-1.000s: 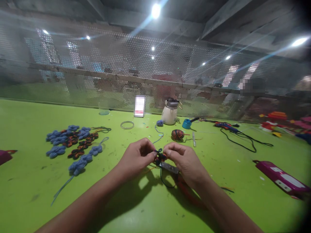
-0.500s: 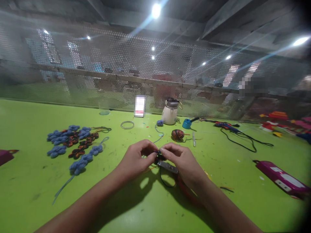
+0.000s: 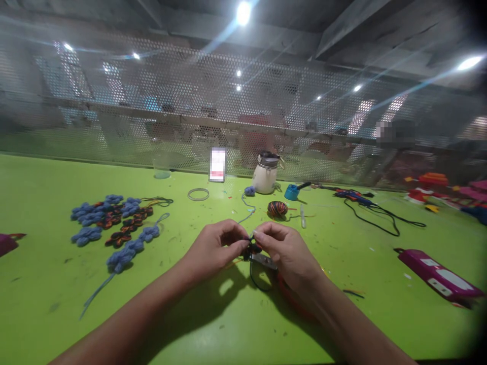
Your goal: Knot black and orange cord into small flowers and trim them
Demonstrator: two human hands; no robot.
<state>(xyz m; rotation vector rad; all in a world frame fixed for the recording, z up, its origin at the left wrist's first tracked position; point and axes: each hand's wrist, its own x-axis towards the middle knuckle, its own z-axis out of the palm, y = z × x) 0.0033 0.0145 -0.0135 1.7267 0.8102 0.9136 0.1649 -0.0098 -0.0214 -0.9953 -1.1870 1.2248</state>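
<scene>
My left hand (image 3: 215, 248) is closed, its thumb and finger pinching a small dark crocheted yarn piece (image 3: 251, 249). Close against it, my right hand (image 3: 292, 256) pinches the same piece from the other side. Scissors (image 3: 265, 261) also rest in my right hand, their metal blades pointing left below the fingers and a red-orange handle partly hidden under the palm. A dark yarn strand (image 3: 253, 279) loops down from the piece. Beyond my hands lie a dark multicoloured yarn ball (image 3: 277, 209) and a small blue yarn ball (image 3: 249, 191) with a trailing strand.
Blue crocheted flowers (image 3: 129, 256) and dark orange ones (image 3: 124, 235) lie left on the green table (image 3: 190, 329). Behind are a ring (image 3: 198, 194), phone (image 3: 217, 165), jar (image 3: 265, 175) and blue pot (image 3: 292, 192). A glue gun (image 3: 353, 196) and purple power strip (image 3: 437, 276) are right.
My fingers have shifted slightly on the dark piece, with the right fingertips a little apart from the left ones. The whole view has moved slightly.
</scene>
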